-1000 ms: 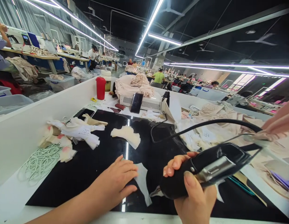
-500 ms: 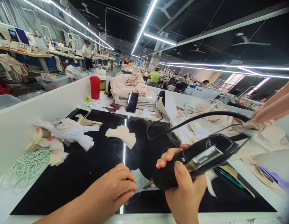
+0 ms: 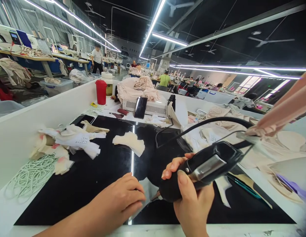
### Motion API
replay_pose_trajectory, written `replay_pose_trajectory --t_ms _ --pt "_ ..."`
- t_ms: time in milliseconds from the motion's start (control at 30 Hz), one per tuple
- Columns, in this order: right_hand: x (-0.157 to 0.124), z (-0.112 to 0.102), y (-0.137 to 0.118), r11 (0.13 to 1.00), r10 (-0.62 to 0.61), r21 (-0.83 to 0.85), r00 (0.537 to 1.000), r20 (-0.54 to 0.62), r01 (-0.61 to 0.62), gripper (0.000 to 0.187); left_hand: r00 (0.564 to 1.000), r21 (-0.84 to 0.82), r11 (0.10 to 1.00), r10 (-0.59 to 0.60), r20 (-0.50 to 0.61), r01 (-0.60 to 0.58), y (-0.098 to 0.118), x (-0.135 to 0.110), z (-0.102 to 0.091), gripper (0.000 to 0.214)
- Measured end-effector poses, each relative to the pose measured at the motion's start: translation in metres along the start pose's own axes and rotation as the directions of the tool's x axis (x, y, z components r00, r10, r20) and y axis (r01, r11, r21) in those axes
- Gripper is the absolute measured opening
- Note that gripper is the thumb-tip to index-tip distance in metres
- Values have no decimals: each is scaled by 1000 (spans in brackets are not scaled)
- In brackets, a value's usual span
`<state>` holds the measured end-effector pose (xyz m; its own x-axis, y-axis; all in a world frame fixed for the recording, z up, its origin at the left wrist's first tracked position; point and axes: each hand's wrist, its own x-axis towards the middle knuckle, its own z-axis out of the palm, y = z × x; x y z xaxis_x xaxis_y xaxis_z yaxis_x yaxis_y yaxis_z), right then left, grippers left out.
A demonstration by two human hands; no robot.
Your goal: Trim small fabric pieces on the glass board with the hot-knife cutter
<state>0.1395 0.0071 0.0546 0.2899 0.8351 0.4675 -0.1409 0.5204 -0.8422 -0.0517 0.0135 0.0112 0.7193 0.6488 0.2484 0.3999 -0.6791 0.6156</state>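
1. The right hand [image 3: 193, 205], at 5 o'clock on the bench, is clenched around a black handheld tool [image 3: 207, 164], thumb on top.
2. The tool sits above the black mat [image 3: 93, 177], its nose tilted up toward 2 o'clock, with its cable [image 3: 204, 123] looping away toward 12.
3. The left hand [image 3: 118, 200], at 6 o'clock, has its fingers bent and released, pressing a white fabric piece [image 3: 150, 191] just beside the tool's rear end.
4. A stack of white pieces [image 3: 129, 142] lies at 12 o'clock from the left hand.

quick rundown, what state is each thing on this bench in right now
black corded tool, gripped in the right hand, tilted
left hand, flat, pressing a white fabric piece
red cup, upright, lid on
phone, propped against the white box, screen dark
green cord, loose heap
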Motion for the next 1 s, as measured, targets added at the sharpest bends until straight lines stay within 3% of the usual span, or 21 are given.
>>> replay_pose_trajectory --t_ms 233,400,567,733,1000 --pt "10 -1 -3 1000 25 0 989 -144 -25 31 991 -14 996 -86 105 87 5 2 -5 36" --pt "-3 1 -7 997 19 77 999 -34 -16 30 983 -17 992 -119 137 122 7 1 -7 40" --pt "-9 2 -5 996 11 84 1000 5 -11 29 984 -15 993 -115 138 118 6 2 -7 43" --pt "-8 2 -2 998 25 65 1000 5 -25 26 983 -20 992 -119 140 123 5 2 -6 45" --pt "-19 16 -11 981 81 176 996 -21 -76 34 981 -32 991 -123 150 129 6 3 -7 45"
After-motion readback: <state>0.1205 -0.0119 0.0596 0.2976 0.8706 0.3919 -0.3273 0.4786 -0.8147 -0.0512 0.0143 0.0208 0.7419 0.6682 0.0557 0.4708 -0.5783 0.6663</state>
